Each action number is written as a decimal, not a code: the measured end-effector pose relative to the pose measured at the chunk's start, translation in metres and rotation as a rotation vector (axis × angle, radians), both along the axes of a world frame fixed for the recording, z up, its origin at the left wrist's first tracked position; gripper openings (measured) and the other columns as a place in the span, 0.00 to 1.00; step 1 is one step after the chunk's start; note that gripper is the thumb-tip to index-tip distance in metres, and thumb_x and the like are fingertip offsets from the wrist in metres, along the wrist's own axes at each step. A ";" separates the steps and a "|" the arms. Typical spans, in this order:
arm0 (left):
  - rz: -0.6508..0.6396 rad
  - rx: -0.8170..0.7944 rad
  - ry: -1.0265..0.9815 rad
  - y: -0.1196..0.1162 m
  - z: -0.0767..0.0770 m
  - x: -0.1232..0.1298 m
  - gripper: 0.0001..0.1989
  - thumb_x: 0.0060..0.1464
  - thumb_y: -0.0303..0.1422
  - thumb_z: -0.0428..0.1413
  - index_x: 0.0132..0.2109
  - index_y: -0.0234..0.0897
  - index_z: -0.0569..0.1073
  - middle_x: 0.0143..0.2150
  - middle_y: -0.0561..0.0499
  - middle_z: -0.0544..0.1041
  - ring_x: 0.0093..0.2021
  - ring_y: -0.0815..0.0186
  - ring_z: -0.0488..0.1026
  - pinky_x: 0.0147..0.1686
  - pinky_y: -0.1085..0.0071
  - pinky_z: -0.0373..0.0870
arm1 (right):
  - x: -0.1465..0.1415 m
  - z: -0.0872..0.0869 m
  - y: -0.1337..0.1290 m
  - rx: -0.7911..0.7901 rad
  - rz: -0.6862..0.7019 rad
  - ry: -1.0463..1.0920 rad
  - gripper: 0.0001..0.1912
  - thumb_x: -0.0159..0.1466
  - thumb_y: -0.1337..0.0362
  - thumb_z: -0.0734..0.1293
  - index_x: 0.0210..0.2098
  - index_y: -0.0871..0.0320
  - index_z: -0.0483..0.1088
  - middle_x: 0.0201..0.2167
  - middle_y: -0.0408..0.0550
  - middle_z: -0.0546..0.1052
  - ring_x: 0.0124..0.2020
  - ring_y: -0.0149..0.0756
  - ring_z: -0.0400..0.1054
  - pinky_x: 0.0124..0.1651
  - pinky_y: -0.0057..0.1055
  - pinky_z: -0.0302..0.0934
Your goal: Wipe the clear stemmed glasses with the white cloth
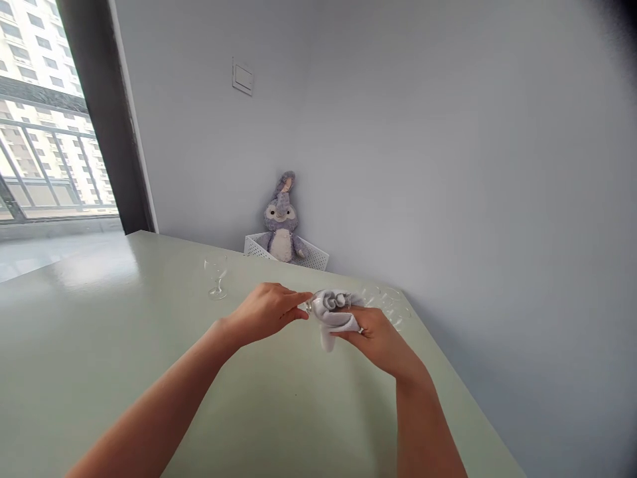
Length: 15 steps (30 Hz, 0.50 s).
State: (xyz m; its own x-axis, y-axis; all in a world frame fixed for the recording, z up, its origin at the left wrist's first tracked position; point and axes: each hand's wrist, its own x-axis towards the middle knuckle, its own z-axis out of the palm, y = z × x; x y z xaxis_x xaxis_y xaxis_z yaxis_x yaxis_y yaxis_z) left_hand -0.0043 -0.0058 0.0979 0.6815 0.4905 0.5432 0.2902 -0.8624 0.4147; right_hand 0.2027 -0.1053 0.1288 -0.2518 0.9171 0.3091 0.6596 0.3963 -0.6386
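A clear stemmed glass (316,304) lies sideways in the air above the table, between my two hands. My left hand (271,309) pinches it at the foot end, on the left. In my right hand (375,335) is a pale grey-white cloth (343,322), bunched against the bowl. Part of the cloth shows inside the glass, and one end hangs below it. The right fingertips are partly hidden by the cloth.
A second stemmed glass (217,279) stands upright to the left on the pale green table (149,345). Several clear glasses (388,302) are near the right edge, partly behind my right hand. A plush rabbit (281,229) sits in a white perforated basket (313,255) by the wall corner.
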 end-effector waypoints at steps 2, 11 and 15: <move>0.020 -0.042 0.044 -0.001 0.001 -0.002 0.13 0.52 0.40 0.50 0.44 0.47 0.73 0.23 0.53 0.73 0.23 0.66 0.67 0.27 0.73 0.57 | 0.011 0.002 -0.001 0.019 -0.010 -0.049 0.10 0.60 0.58 0.61 0.32 0.52 0.73 0.30 0.42 0.75 0.33 0.36 0.68 0.36 0.32 0.60; 0.295 0.025 0.188 0.009 0.007 -0.010 0.11 0.53 0.38 0.48 0.40 0.45 0.73 0.16 0.55 0.68 0.18 0.67 0.64 0.21 0.74 0.50 | 0.015 0.006 -0.016 0.373 -0.214 -0.277 0.21 0.61 0.53 0.59 0.54 0.46 0.61 0.54 0.44 0.65 0.56 0.45 0.54 0.54 0.44 0.50; 0.214 0.172 0.326 0.001 0.000 -0.001 0.12 0.54 0.33 0.46 0.26 0.38 0.70 0.18 0.54 0.69 0.19 0.69 0.64 0.22 0.74 0.52 | -0.027 -0.008 -0.003 0.421 -0.205 -0.516 0.20 0.61 0.52 0.59 0.51 0.47 0.64 0.53 0.45 0.67 0.56 0.49 0.53 0.57 0.52 0.41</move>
